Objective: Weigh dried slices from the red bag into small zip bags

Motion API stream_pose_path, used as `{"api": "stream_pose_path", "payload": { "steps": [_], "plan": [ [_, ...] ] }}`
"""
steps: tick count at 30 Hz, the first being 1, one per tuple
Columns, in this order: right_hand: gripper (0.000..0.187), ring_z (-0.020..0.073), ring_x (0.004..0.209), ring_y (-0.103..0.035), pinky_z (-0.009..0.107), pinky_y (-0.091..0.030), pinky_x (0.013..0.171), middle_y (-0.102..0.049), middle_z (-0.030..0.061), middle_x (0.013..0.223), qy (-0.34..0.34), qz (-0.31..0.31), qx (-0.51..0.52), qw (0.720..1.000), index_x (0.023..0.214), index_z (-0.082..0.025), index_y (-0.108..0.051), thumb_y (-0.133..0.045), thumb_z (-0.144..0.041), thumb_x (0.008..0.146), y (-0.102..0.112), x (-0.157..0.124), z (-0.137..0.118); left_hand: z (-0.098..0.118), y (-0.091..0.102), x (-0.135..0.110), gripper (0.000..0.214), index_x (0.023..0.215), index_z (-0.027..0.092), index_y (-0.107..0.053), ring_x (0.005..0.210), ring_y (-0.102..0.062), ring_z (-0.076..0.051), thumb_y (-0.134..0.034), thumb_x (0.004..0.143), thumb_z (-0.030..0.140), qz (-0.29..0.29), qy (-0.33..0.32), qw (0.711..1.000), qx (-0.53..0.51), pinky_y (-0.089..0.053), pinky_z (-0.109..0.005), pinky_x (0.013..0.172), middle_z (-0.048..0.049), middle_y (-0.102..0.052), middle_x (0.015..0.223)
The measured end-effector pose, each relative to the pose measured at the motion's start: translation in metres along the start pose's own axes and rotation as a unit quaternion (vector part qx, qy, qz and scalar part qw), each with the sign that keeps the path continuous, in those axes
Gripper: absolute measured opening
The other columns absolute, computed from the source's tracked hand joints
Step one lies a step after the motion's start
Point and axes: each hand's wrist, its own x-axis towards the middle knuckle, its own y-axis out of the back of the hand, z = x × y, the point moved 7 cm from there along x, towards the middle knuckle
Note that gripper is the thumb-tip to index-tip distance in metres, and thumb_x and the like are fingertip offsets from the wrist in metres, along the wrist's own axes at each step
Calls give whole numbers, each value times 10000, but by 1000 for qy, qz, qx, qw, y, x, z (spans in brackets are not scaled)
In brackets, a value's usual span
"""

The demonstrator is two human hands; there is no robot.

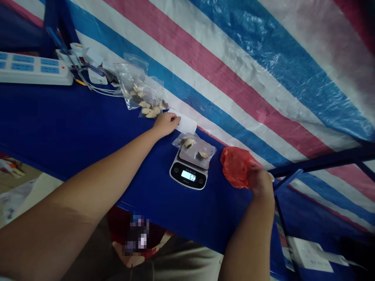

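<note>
The left hand (166, 124), fingers curled, touched smooth paper (187, 124); the right hand (259, 180), blurred, met a crinkled bag (235, 166) — its finger spread, and both grips, unclear.

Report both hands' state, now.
Left hand: fingers curled, at the white paper; whether it grips cannot be told.
Right hand: blurred, at the red plastic bag; grip cannot be told.

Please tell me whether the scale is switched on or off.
On: the scale's display is lit and shows digits, while a clear bag lies on top.
</note>
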Motion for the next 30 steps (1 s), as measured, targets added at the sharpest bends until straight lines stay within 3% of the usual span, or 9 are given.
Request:
{"api": "stream_pose_path", "payload": {
  "steps": [3, 6, 8, 11, 15, 19, 24, 27, 30],
  "plan": [
    [386, 248, 943, -718, 401, -587, 862, -739, 90, 947, -13, -1, -5, 1000, 981, -204, -691, -536, -326, 649, -1, -4, -1, 0, 0, 0, 318, 618, 190, -648, 581, -479, -168, -573, 889, 340, 0, -2, 1000, 6, -305, -319, 611, -14, -535, 542],
    [384, 351, 1089, -680, 467, -542, 965, -745, 118, 943, -22, 27, -116, 993, 965, -183, -740, -698, -378, 637, 4, -10, -2, 0, -1, 0, 323, 625, 188, -648, 589, -489, -169, -560, 891, 350, -4, -3, 1000, 8, -316, -318, 616, -20, -550, 555],
    [467, 408, 1210, -625, 501, -481, 1060, -752, 147, 1050, -23, 3, -223, 975, 1011, -179, -769, -797, -349, 576, -1, -13, -1, -1, -1, 0, 325, 630, 189, -648, 595, -497, -170, -557, 890, 361, -4, -1, 1000, 10, -321, -318, 617, -22, -558, 565],
    [602, 391, 1347, -549, 472, -412, 1154, -697, 144, 1306, -31, -43, -381, 923, 1176, -200, -755, -801, -272, 579, -12, -14, 5, -1, -1, 0, 329, 635, 191, -648, 601, -506, -171, -549, 889, 375, -3, -1, 1000, 14, -326, -320, 616, -22, -569, 577],
    [584, 372, 1318, -584, 470, -448, 1125, -692, 145, 1326, -23, -56, -440, 896, 1202, -192, -742, -754, -243, 620, -18, -9, 7, -2, -1, 0, 328, 632, 198, -642, 603, -505, -175, -539, 882, 384, -5, -5, 1000, 8, -326, -321, 613, -20, -561, 568],
    [402, 363, 1017, -715, 443, -565, 873, -775, 120, 961, -18, 0, -377, 926, 987, -184, -759, -746, -274, 595, -11, -8, -2, -3, -1, 0, 327, 609, 207, -630, 595, -498, -178, -544, 872, 382, 3, -12, 1000, -3, -311, -320, 601, -18, -542, 549],
    [234, 249, 706, -691, 332, -549, 651, -727, 70, 713, -72, 35, -100, 992, 783, -186, -708, -751, -323, 598, 3, -18, -5, -3, -1, 1, 319, 595, 210, -625, 591, -481, -179, -567, 866, 368, 7, -12, 1000, -11, -303, -315, 600, -15, -528, 531],
    [234, 174, 613, -637, 275, -534, 592, -703, 22, 671, -117, 31, -2, 993, 739, -183, -709, -803, -322, 576, 21, -28, -3, -3, -1, 1, 315, 600, 209, -629, 594, -483, -181, -571, 870, 359, 6, -6, 1000, -10, -308, -317, 606, -15, -530, 532],
    [290, 126, 588, -602, 228, -518, 555, -708, 6, 698, -104, -31, 35, 993, 792, -184, -756, -877, -334, 576, 29, -39, -12, -2, 0, 0, 326, 606, 208, -634, 593, -486, -181, -565, 878, 373, 3, -6, 1000, -5, -312, -320, 607, -15, -535, 540]
  ]
}}
